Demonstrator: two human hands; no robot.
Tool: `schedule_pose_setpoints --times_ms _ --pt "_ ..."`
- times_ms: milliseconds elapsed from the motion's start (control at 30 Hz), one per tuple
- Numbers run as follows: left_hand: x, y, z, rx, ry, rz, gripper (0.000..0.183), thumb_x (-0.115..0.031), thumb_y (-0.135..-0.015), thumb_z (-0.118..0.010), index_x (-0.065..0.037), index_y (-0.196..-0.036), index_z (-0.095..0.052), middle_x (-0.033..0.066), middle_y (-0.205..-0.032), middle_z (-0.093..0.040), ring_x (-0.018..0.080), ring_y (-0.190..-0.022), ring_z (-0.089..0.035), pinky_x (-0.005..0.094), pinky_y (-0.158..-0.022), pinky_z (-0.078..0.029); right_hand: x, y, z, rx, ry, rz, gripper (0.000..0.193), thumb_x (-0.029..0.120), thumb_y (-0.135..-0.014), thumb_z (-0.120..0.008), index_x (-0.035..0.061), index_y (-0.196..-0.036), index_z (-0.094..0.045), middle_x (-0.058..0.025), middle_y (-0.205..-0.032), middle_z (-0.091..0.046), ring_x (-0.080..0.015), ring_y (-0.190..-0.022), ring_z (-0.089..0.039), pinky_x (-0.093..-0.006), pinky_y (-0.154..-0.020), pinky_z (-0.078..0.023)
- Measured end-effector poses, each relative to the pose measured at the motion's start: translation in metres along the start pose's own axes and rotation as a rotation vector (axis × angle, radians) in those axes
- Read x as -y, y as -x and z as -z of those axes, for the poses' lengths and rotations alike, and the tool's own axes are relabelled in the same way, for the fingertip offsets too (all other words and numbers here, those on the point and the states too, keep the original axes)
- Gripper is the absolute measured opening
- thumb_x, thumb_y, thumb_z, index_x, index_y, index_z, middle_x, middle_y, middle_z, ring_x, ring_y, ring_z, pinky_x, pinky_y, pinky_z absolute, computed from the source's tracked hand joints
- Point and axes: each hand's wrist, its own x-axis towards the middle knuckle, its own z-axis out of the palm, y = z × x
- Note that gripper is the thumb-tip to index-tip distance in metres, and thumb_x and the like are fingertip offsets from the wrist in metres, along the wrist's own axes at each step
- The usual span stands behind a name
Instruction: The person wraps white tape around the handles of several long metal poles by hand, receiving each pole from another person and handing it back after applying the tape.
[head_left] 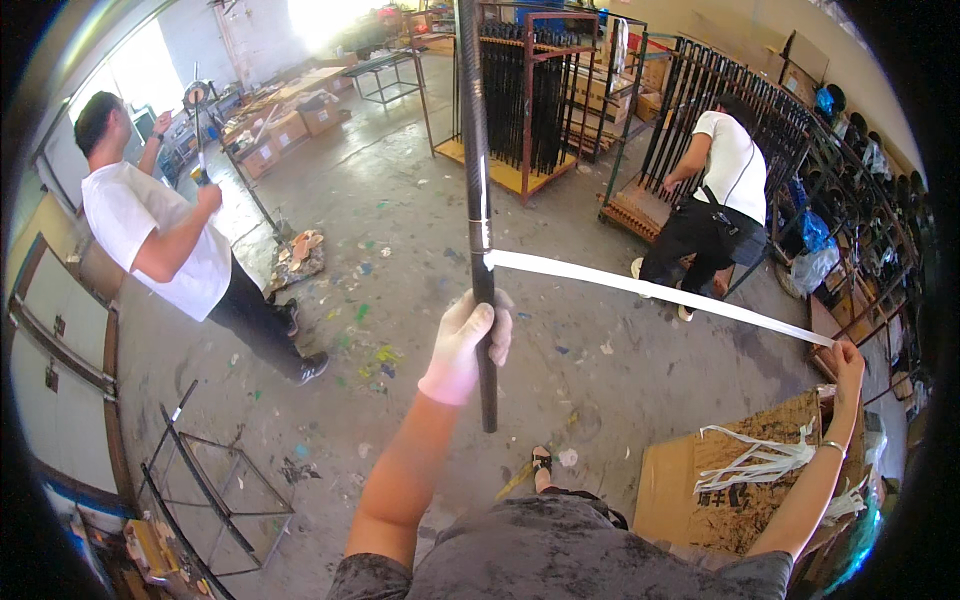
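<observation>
My left hand point(467, 340), in a white glove, is wrapped round a long black tube point(478, 200) held upright in front of me. The tube's lower end sticks out below the hand, and its top runs past the upper edge of the view. A white strip of tape point(650, 289) meets the tube just above my left hand. It stretches taut to the right, where the bare fingers of my right hand point(848, 365) pinch its far end. A pale streak shines along the tube above the tape.
A cardboard box point(700, 470) with white strips point(755, 458) draped over it stands at lower right. A metal frame stand point(225, 480) is at lower left. One person point(165, 220) works at left, another point(725, 170) bends by racks of black tubes point(525, 105).
</observation>
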Motion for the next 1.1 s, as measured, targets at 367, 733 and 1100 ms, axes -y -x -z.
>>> schedule_pose_setpoints --times_ms 367,733,1100 --pt "0.069 -0.011 0.027 -0.752 -0.521 0.112 0.011 -0.018 -0.095 -0.053 -0.012 -0.088 -0.046 -0.0024 -0.06 -0.044 0.009 -0.046 -0.045 0.0251 -0.04 -0.038 -0.001 0.057 -0.028 0.121 0.407 -0.042 0.02 0.014 -0.077 -0.069 -0.0053 -0.082 -0.065 -0.0081 -0.073 -0.064 -0.0114 -0.068 -0.056 -0.0299 -0.063 -0.046" --pt "0.105 0.016 0.028 -0.707 -0.285 0.289 0.011 -0.022 -0.098 -0.046 -0.013 -0.093 -0.045 -0.0038 -0.063 -0.042 0.0087 -0.047 -0.038 0.0267 -0.043 -0.031 -0.03 0.18 0.045 -0.17 1.395 -0.544 0.027 0.029 -0.074 -0.071 0.0055 -0.088 -0.07 -0.0125 -0.103 -0.063 -0.0312 -0.103 -0.057 -0.0453 -0.088 -0.047" --pt "0.132 0.014 -0.024 -0.738 0.132 0.373 0.019 -0.029 -0.097 -0.054 -0.012 -0.097 -0.045 0.0017 -0.073 -0.049 0.0156 -0.057 -0.045 0.0322 -0.052 -0.04 0.037 0.15 0.022 -0.194 1.328 -0.362 0.072 0.015 -0.065 -0.082 0.0094 -0.127 -0.047 -0.0151 -0.122 -0.056 -0.0351 -0.111 -0.055 -0.0489 -0.094 -0.045"
